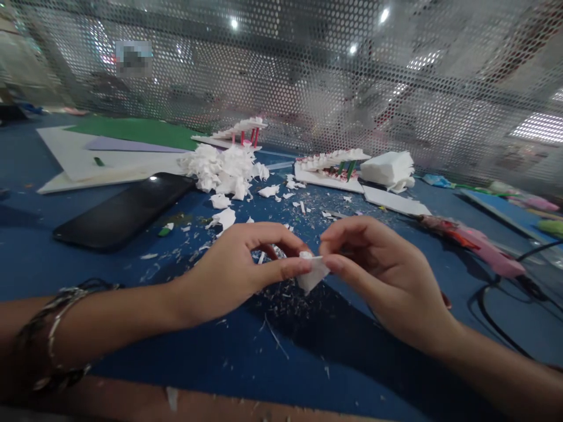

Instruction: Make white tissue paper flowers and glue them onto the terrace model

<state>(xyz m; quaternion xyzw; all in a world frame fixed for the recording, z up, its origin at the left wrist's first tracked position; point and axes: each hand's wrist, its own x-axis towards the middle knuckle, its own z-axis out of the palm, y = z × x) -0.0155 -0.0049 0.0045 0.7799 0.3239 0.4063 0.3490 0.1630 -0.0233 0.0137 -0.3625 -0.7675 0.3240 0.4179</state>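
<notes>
Between my two hands, low over the blue table [176, 351], is a small scrap of thin white paper [314, 276] with a little rolled or folded bit at its top. My left hand [233, 272] pinches its left side between thumb and forefinger. On the right side, the thumb and fingertips of my right hand [387, 275] are closed on its edge. Just beyond the hands lies a heap of crumpled white paper pieces [224, 167], with loose shreds scattered around it. Fine white crumbs cover the table beneath my fingers.
A black phone [127, 208] and stacked white, green and lilac sheets [132, 132] lie left. Two small white sloped models on posts, one red-posted [244, 132] and one green-posted [332, 167], stand behind. Right are a white block [387, 170] and a pink corded glue gun [484, 249].
</notes>
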